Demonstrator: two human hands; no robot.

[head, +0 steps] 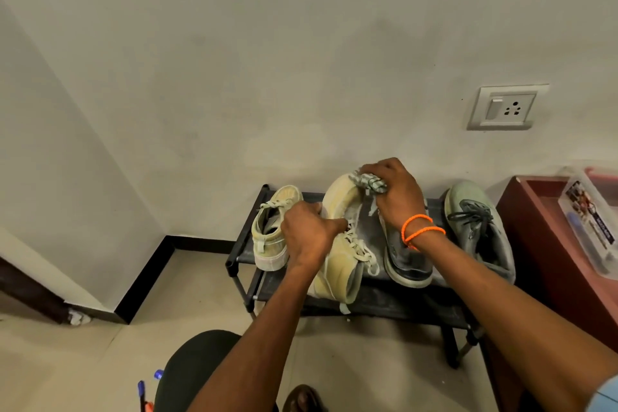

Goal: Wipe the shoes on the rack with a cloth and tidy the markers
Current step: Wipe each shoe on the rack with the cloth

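A black two-shelf shoe rack (239, 254) stands against the wall. My left hand (309, 232) grips a pale yellow high-top sneaker (341, 264), tilted up above the top shelf. My right hand (396, 192) presses a checked cloth (369, 182) against that sneaker's toe. The matching yellow sneaker (271, 231) sits at the rack's left end. Two grey-green sneakers stand on the right, one (406, 261) partly under my right wrist, the other (478, 224) at the rack's right end. Markers with blue caps (147, 388) lie on the floor at the bottom left.
A dark red cabinet (541, 231) stands right of the rack with a clear plastic box (592, 221) on top. A wall socket (505, 107) is above the rack. My knee in dark cloth (190, 371) and a foot (302, 400) are below.
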